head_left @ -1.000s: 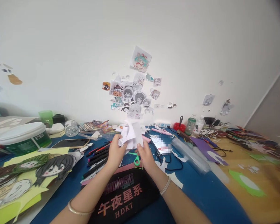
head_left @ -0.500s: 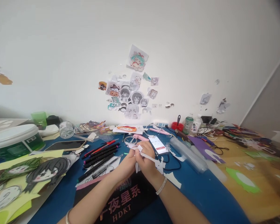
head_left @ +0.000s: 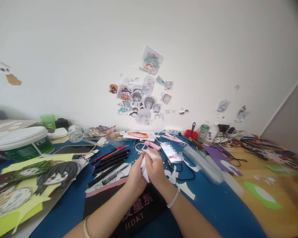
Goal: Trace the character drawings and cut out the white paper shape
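Note:
Both my hands are pressed together over the middle of the blue table, closed around crumpled white paper [head_left: 145, 170]. My left hand [head_left: 137, 173] cups the paper from the left, and its fingers are curled. My right hand [head_left: 157, 168] presses on it from the other side, fingers bent. Part of the paper sticks out between the palms; scissors or any other tool inside cannot be made out. White paper scraps [head_left: 173, 174] lie just right of my right hand. Beneath my wrists is a black pouch [head_left: 136, 215] with pink lettering.
Several markers [head_left: 111, 162] lie left of my hands. A phone [head_left: 170, 152] and a clear plastic roll [head_left: 203, 165] are to the right. Paper cut-outs [head_left: 57, 175] and a white-lidded tub [head_left: 22, 142] occupy the left. Two bottles [head_left: 204, 132] stand by the wall.
The long white paper strip that stretched across my hands is now bunched up between them. My hands have closed more tightly together. The whole view has shifted slightly.

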Motion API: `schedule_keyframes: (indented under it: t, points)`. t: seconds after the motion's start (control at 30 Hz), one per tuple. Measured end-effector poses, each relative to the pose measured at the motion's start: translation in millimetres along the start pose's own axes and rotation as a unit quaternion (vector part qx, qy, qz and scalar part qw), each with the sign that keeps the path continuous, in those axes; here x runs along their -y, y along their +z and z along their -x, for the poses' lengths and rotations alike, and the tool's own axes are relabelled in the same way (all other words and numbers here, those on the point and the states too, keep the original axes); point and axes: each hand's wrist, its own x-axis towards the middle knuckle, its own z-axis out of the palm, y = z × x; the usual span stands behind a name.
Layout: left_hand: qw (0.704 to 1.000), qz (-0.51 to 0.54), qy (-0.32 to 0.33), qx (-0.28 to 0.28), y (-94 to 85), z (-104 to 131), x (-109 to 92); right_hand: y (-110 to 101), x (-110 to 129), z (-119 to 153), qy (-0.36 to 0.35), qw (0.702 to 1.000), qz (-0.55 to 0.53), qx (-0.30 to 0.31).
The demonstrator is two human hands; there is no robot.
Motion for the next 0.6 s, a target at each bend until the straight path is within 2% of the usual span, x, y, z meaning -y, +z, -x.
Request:
schedule_keyframes:
  t: [0.07,0.17,0.23,0.37,0.43,0.53,0.6]
  points:
    - [1.0,0.007,0.001,-0.019,-1.4,0.2,-2.7,-0.2,2.8,-2.2,-0.076,0.996,0.037,-0.007]
    - [0.998,0.001,-0.04,0.041,-0.6,1.7,-10.5,0.2,5.3,-4.1,-0.139,0.985,0.1,-0.012]
    - [0.997,-0.008,-0.046,0.061,0.1,1.3,-14.7,2.1,6.4,-4.2,-0.161,0.976,0.144,-0.017]
    - [0.998,-0.045,0.021,0.047,-2.0,-1.8,-14.3,6.8,8.1,-2.3,-0.142,0.97,0.193,-0.039]
    - [0.993,-0.085,0.056,0.059,-3.4,-2.6,-11.7,8.4,6.9,-0.7,-0.115,0.972,0.198,-0.054]
    - [0.984,-0.134,0.091,0.079,-3.2,-3.6,-11.2,9.9,2.1,2.6,-0.09,0.978,0.176,-0.067]
    - [0.984,-0.139,0.096,0.064,-2.5,-5.5,-14.9,10.3,0.0,6.1,-0.103,0.983,0.137,-0.07]
